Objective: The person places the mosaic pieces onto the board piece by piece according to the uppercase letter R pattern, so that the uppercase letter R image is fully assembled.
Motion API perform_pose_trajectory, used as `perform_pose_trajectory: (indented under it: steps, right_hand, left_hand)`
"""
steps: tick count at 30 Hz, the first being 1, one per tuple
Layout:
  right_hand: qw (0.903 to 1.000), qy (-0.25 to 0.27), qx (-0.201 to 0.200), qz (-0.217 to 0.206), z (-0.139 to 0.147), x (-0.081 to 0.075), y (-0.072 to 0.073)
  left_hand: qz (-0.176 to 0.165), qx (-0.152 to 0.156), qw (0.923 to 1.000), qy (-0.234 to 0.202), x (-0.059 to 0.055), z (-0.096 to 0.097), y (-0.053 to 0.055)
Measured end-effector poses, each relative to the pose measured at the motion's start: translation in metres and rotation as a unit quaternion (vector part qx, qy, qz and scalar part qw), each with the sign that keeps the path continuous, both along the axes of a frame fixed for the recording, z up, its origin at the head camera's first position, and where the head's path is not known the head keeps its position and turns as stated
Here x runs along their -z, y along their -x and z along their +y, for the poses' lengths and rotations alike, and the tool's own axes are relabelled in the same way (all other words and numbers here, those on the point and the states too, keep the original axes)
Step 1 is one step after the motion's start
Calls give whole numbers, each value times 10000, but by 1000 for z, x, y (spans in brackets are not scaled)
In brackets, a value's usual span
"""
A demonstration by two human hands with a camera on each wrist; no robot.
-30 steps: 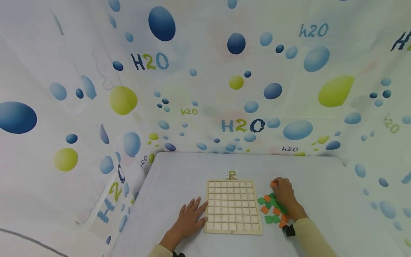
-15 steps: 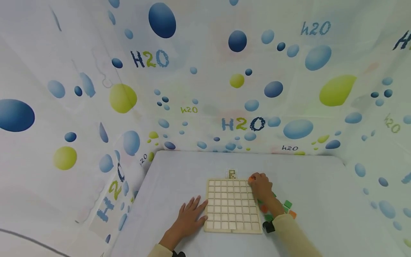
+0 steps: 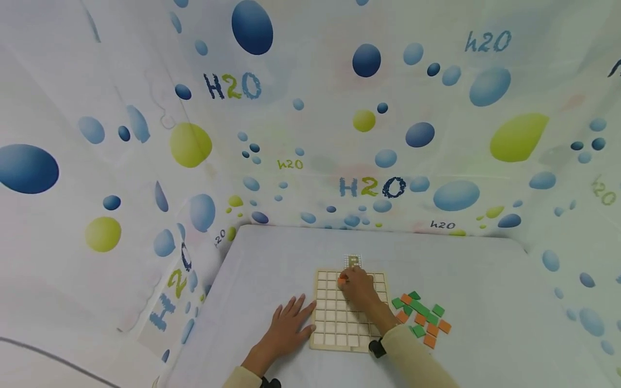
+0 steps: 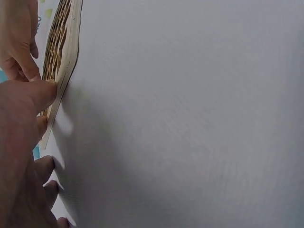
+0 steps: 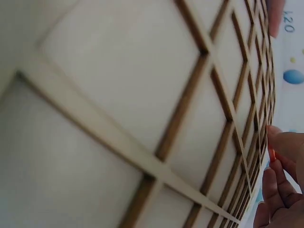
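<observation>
On the pale grey tabletop [image 3: 271, 258], near its front edge, lies a square light wooden grid board [image 3: 335, 323] divided into many small empty cells. Over the far rows of that board the right hand [image 3: 358, 286] hangs, its fingers [image 5: 280, 147] curled and pinching a small orange square tile [image 3: 342, 280] just above the cells near the board's far edge. The wrist view shows the fingertips closed on the tile's thin orange edge, close to the slats. The left hand [image 3: 287, 326] lies flat on the tabletop beside the board's left side, fingers [image 4: 40, 95] spread and straight, the tips touching the wooden rim and holding nothing. To the right of the board, just beside it, a loose heap of green and orange square tiles [image 3: 422, 318] is scattered on the tabletop. Beyond the board's far edge sits a small printed pattern card [image 3: 352, 261], too small to read. Both arms wear cream sleeves [image 3: 417, 361]. White sheeting with blue and yellow-green bubbles and "H2O" lettering [image 3: 371, 187] surrounds everything.
</observation>
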State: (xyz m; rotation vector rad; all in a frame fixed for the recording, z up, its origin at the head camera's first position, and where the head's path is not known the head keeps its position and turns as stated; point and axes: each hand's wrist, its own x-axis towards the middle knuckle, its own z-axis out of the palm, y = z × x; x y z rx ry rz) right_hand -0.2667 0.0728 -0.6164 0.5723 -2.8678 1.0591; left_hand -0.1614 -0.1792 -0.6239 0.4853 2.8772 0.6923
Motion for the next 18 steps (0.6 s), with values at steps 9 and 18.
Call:
perform_pose_trajectory:
  steps: [9,18]
  right_hand:
    - [9994,-111,-86,323,-3,9,0]
    - [9992,-191,-102,327,0,6,-4]
  left_hand:
    - [-37,-26,10000,31,0,0,-1]
    - [-43,-53,9999,125,-1,2,0]
